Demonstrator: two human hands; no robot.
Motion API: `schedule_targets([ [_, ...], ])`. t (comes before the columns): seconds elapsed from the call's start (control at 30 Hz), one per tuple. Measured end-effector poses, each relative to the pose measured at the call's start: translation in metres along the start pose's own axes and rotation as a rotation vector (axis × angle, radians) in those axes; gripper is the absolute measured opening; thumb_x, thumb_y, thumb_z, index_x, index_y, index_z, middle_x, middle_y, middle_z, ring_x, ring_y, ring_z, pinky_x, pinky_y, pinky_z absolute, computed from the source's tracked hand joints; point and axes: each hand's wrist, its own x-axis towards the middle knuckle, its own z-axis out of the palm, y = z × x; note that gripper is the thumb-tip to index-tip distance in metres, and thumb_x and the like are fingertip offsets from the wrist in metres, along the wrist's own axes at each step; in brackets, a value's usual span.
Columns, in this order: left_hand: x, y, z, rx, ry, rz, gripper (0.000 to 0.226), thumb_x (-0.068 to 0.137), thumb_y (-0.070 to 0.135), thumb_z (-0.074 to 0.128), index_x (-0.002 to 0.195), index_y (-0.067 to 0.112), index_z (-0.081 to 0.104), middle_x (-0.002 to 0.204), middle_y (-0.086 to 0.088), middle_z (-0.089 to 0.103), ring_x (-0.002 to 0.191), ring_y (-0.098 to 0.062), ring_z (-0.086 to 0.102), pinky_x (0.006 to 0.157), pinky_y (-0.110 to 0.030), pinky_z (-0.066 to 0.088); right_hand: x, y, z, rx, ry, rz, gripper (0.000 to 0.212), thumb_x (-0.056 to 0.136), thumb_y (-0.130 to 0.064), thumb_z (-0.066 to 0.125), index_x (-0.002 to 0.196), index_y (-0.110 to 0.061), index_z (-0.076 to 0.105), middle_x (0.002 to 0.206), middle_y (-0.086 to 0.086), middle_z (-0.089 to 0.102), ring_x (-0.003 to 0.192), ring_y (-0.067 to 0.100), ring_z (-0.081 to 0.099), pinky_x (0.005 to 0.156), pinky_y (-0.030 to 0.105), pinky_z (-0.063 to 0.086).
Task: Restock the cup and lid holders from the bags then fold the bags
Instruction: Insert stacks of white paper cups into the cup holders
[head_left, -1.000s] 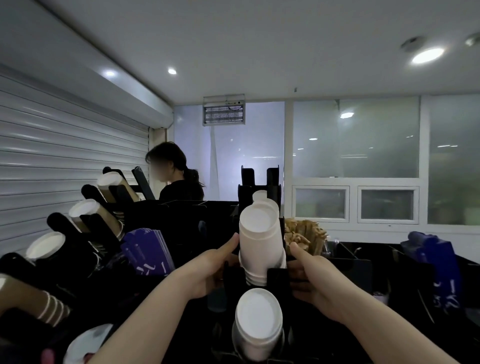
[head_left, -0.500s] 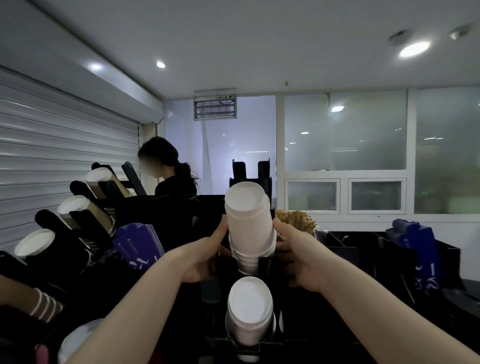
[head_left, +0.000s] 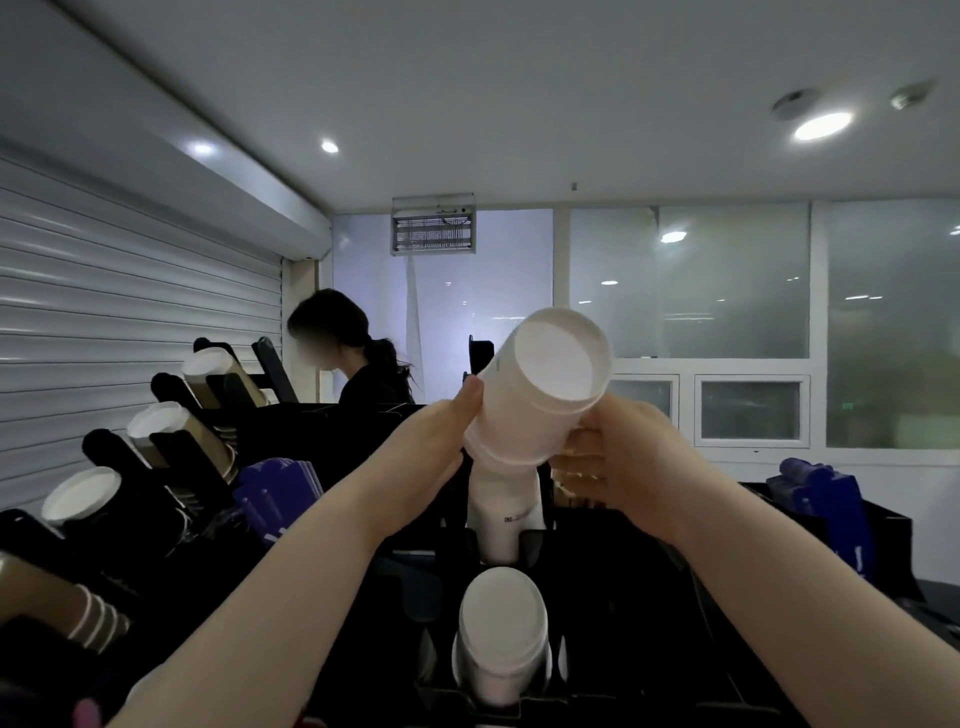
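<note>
Our left hand (head_left: 431, 457) and right hand (head_left: 623, 462) each closed a grip round a tilted stack of white paper cups (head_left: 545, 395). The black holder (head_left: 530, 545) seemed part-filled; bag folding remained.

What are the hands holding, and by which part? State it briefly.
The white cup stack, gripped near its lower rim end: left hand on one side, right hand on the other.
</note>
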Motion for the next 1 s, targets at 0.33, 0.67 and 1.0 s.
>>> schedule_targets([
  [0.33, 0.052, 0.024, 0.007, -0.200, 0.074, 0.192, 0.053, 0.089, 0.052, 0.044, 0.115, 0.009, 0.061, 0.114, -0.011, 0.068, 0.107, -0.021, 0.064, 0.093, -0.035, 0.049, 0.023, -0.046, -0.002, -0.212, -0.073, -0.795, 0.068, 0.068, -0.006, 0.079, 0.121, -0.038, 0.051, 0.110, -0.022, 0.060, 0.103, -0.004, 0.057, 0.072, 0.013, 0.051],
  [0.67, 0.091, -0.060, -0.027, 1.169, 0.119, 0.083, 0.069, 0.099, 0.047, 0.030, 0.152, 0.019, -0.002, 0.160, 0.001, -0.005, 0.146, -0.012, -0.007, 0.115, -0.030, -0.005, 0.143, -0.046, -0.011, -0.453, 0.248, -0.786, 0.079, 0.073, -0.031, 0.079, 0.133, -0.042, 0.028, 0.108, -0.016, 0.049, 0.102, 0.021, 0.057, 0.080, 0.040, 0.051],
  [1.0, 0.083, -0.053, -0.020, 1.180, 0.085, 0.025, 0.067, 0.101, 0.037, 0.026, 0.150, 0.009, -0.010, 0.160, -0.007, -0.010, 0.146, -0.017, -0.009, 0.117, -0.031, -0.003, 0.211, -0.033, 0.015, -0.841, 0.220, -0.544, 0.076, 0.068, -0.028, 0.078, 0.132, -0.027, 0.037, 0.114, 0.003, 0.052, 0.088, 0.021, 0.050, 0.062, 0.026, 0.038],
])
